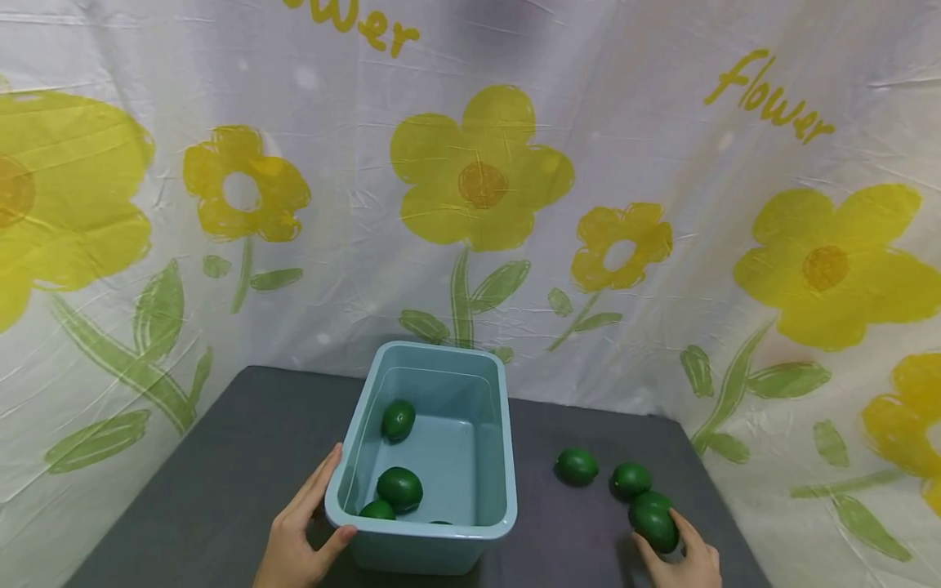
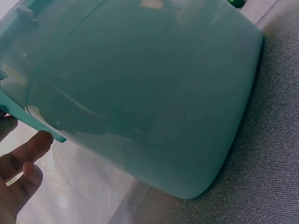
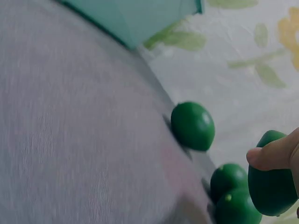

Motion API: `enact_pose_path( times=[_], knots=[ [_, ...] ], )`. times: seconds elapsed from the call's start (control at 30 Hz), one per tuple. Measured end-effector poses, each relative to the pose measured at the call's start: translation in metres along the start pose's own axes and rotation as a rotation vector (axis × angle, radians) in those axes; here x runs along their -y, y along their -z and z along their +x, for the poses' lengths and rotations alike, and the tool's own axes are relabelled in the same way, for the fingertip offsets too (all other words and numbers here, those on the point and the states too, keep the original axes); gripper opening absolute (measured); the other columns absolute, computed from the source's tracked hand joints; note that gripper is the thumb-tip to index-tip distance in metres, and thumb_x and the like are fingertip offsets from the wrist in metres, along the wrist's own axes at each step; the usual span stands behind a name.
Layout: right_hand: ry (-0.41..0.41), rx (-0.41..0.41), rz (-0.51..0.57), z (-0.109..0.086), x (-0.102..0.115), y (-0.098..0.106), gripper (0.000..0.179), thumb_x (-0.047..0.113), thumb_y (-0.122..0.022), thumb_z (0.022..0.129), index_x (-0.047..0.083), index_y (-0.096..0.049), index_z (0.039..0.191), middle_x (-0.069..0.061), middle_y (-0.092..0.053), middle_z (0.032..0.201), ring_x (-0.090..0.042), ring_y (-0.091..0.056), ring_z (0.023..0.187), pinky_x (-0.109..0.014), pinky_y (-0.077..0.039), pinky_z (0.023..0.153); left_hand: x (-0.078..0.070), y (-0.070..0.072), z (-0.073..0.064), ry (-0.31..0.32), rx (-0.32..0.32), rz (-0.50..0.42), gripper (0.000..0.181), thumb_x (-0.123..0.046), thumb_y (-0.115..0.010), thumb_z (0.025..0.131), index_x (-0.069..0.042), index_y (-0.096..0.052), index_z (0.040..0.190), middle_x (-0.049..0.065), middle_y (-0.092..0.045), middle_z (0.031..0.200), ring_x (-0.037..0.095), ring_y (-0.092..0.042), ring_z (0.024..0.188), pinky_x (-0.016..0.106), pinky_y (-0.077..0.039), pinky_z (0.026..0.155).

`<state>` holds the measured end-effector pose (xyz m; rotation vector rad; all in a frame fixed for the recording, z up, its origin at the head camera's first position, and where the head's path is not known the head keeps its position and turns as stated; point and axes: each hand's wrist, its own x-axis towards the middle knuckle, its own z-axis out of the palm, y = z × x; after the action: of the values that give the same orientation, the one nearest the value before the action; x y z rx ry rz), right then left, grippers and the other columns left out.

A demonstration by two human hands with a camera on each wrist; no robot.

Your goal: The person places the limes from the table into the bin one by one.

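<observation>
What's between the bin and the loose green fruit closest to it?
Only bare dark tabletop, per the head view; nothing stands between the bin and that fruit.

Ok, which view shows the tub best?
The head view: it shows the tub with its whole rim and limes inside. The left wrist view shows its outside close up, cropped; the right wrist view, only part along the top edge.

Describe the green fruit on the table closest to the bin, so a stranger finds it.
Find the blue bin on the dark table, then look right of it. This green fruit lies alone, apart from the fruits by the right hand.
</observation>
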<state>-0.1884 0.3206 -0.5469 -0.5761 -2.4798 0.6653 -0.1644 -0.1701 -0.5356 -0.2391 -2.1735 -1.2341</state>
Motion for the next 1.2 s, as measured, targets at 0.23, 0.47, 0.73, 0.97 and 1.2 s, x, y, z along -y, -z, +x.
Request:
enact_pose_path(
  times=[0.23, 0.47, 0.73, 0.97, 1.2],
  knots=[
    [-0.143, 0.111, 0.097, 0.005, 0.018, 0.002, 0.076, 0.041, -0.09, 0.081, -0.005, -0.065, 0.137, -0.015, -0.054, 0.085, -0.033, -0.052, 0.082, -0.049, -0.041, 0.073, 0.001, 0.0, 0.0, -0.005, -0.005, -0.006, 0.089, -0.013, -0.088, 0.083, -0.02, -0.047, 0.162, 0.0, -0.052, 0.16, 0.003, -0.052, 0.085, 0.025, -0.04, 0.059],
    [-0.204, 0.204, 0.175, 0.004, 0.028, 0.003, 0.085, 0.055, -0.088, 0.082, -0.001, -0.064, 0.141, -0.009, -0.058, 0.088, -0.023, -0.053, 0.077, -0.036, -0.041, 0.068, 0.002, 0.0, -0.001, 0.0, -0.001, -0.009, 0.089, -0.014, -0.087, 0.084, -0.022, -0.046, 0.163, -0.007, -0.05, 0.161, 0.002, -0.051, 0.081, 0.025, -0.04, 0.059],
    [-0.219, 0.191, 0.302, -0.001, 0.043, -0.005, 0.084, 0.053, -0.089, 0.083, 0.003, -0.064, 0.145, -0.012, -0.064, 0.099, -0.023, -0.055, 0.09, -0.033, -0.046, 0.073, 0.001, 0.0, -0.002, 0.007, -0.001, 0.004, 0.09, -0.015, -0.088, 0.084, -0.022, -0.046, 0.163, 0.003, -0.053, 0.159, 0.003, -0.052, 0.083, 0.024, -0.04, 0.058],
    [-0.203, 0.203, 0.389, -0.005, 0.058, -0.014, 0.082, 0.052, -0.089, 0.084, 0.004, -0.064, 0.146, -0.017, -0.071, 0.115, -0.017, -0.052, 0.089, -0.025, -0.045, 0.071, 0.001, 0.0, -0.001, -0.001, 0.003, -0.004, 0.09, -0.015, -0.088, 0.083, -0.022, -0.046, 0.163, 0.007, -0.054, 0.159, 0.004, -0.051, 0.081, 0.024, -0.04, 0.058],
    [-0.185, 0.265, 0.466, -0.011, 0.076, -0.022, 0.083, 0.053, -0.089, 0.084, 0.005, -0.064, 0.147, -0.02, -0.068, 0.132, -0.019, -0.05, 0.092, -0.027, -0.045, 0.07, 0.0, 0.0, 0.0, -0.001, 0.006, -0.007, 0.089, -0.014, -0.087, 0.084, -0.021, -0.046, 0.163, 0.002, -0.052, 0.16, 0.003, -0.051, 0.081, 0.022, -0.04, 0.058]
  ],
)
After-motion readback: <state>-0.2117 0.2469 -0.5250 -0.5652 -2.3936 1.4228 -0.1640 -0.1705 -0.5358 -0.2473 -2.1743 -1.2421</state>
